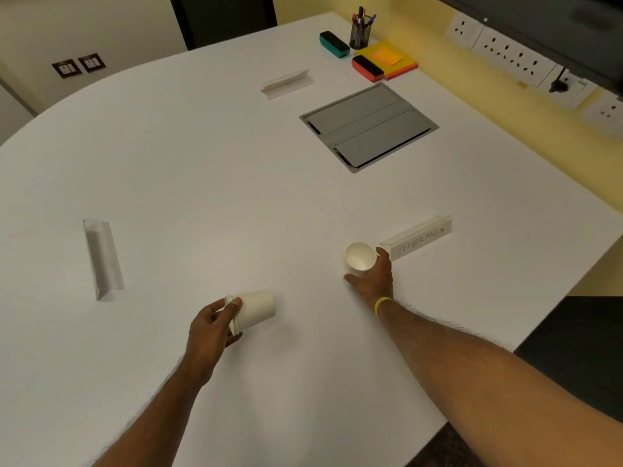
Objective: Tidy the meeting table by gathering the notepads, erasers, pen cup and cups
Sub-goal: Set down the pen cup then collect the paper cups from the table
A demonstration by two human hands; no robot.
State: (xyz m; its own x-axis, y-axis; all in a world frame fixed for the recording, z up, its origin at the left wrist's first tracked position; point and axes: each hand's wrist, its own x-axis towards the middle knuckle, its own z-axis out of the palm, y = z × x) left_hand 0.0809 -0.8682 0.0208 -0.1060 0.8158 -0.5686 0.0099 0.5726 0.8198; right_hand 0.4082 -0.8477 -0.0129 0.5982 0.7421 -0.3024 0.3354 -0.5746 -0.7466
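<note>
My left hand (210, 326) grips nested white paper cups (256, 311) by the rim, held on their side just above the white table (202, 163). An upright white paper cup (360, 257) stands on the table with my right hand (372, 279) closed around it. At the far end sit a teal eraser (334, 44), a red eraser (367, 68), a black mesh pen cup (360, 33) with pens, and yellow notepads (401, 60) with an orange sticky pad on top.
A folded name card reading "SUPERMAN" (419, 238) lies right behind the upright cup. Two more name cards lie at the left (102, 257) and far centre (286, 83). A grey cable hatch (369, 126) is set into the table. Wall sockets (512, 55) line the right.
</note>
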